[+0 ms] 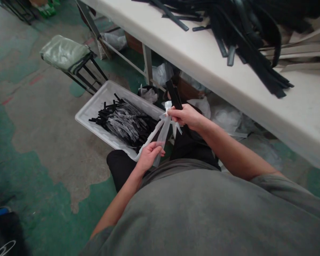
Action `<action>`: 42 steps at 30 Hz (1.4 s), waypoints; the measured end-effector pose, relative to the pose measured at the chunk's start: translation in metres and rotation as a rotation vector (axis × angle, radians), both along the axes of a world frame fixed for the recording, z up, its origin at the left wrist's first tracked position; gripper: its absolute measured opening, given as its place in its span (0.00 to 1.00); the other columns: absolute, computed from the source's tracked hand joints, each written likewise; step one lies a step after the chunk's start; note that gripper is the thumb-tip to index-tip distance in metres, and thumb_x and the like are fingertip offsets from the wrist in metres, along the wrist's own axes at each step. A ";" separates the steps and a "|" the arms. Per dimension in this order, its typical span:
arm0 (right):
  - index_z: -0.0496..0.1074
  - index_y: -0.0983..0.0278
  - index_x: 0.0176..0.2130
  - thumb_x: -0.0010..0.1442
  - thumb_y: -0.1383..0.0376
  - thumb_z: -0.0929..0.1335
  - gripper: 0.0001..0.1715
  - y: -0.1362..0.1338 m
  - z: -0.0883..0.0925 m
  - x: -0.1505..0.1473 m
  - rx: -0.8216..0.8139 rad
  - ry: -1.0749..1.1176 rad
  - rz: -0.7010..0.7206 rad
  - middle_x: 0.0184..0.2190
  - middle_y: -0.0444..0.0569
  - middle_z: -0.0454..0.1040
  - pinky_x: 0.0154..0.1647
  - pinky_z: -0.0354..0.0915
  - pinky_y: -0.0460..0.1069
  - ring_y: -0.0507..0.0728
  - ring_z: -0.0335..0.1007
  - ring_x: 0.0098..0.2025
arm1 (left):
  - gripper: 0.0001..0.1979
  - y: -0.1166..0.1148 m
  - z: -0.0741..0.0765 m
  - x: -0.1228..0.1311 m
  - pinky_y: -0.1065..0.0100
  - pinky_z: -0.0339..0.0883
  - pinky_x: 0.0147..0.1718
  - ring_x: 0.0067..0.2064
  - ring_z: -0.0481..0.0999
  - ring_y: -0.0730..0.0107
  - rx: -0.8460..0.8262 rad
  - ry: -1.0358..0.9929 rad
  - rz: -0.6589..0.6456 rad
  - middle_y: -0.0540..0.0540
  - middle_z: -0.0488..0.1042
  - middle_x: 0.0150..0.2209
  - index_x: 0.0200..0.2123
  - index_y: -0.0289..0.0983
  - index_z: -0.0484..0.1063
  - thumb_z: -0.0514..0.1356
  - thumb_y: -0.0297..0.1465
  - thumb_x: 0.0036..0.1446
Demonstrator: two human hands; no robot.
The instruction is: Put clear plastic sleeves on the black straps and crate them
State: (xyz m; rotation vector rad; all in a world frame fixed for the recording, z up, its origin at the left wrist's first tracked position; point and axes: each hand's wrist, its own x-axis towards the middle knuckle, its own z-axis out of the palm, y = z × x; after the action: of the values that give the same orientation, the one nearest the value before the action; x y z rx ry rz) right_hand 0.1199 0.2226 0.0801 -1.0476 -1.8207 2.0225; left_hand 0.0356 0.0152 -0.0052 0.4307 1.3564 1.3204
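Observation:
My right hand (185,115) is closed around a few black strips (174,94) that stick up past its fingers. Its fingertips also pinch the upper end of a clear plastic sleeve (164,131). Lower down, my left hand (150,154) grips the same sleeve between thumb and fingers. The sleeve hangs between both hands, and its lower end reaches my lap. Just beyond the left hand is a white plastic bin (96,97), with many black strips (106,115) and plastic-wrapped strips (125,122) lying in it.
A white-topped table (202,64) runs along the right, with a heap of loose black strips (245,39) on it. Behind the bin stands a stool (65,53) with a plastic-covered seat. Plastic bags (226,115) and a cardboard box (188,87) lie under the table.

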 end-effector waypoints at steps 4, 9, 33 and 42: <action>0.67 0.66 0.24 0.53 0.66 0.69 0.09 0.009 -0.021 0.001 0.002 -0.007 -0.058 0.13 0.38 0.61 0.11 0.41 0.42 0.43 0.46 0.12 | 0.19 -0.016 0.000 -0.002 0.69 0.68 0.34 0.28 0.75 0.72 -0.049 0.011 -0.073 0.47 0.77 0.28 0.48 0.35 0.74 0.64 0.36 0.53; 0.67 0.67 0.24 0.53 0.66 0.69 0.09 0.008 -0.036 0.004 0.020 0.002 -0.065 0.14 0.39 0.63 0.11 0.42 0.42 0.44 0.47 0.12 | 0.16 -0.019 0.000 -0.007 0.67 0.69 0.34 0.29 0.76 0.69 -0.096 -0.025 -0.310 0.44 0.78 0.29 0.43 0.34 0.76 0.64 0.35 0.52; 0.69 0.68 0.43 0.64 0.45 0.59 0.30 -0.040 -0.059 0.060 -0.162 -0.068 0.346 0.26 0.45 0.72 0.16 0.53 0.42 0.46 0.61 0.17 | 0.14 -0.001 0.017 -0.102 0.71 0.72 0.35 0.22 0.72 0.81 -0.027 -0.352 0.764 0.56 0.71 0.21 0.25 0.36 0.67 0.67 0.36 0.53; 0.62 0.63 0.29 0.63 0.56 0.62 0.15 -0.077 -0.033 0.035 -0.090 -0.189 0.556 0.22 0.43 0.73 0.18 0.60 0.43 0.49 0.68 0.18 | 0.11 0.011 -0.002 -0.055 0.71 0.71 0.35 0.30 0.78 0.75 -0.080 -0.390 0.698 0.47 0.79 0.31 0.32 0.35 0.72 0.66 0.37 0.54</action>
State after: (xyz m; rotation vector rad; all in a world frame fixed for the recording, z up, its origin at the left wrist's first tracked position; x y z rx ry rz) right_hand 0.1544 0.1453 0.0470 -0.8407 -2.3455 2.3901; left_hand -0.0196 0.0266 -0.0067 -0.3857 1.2576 1.7852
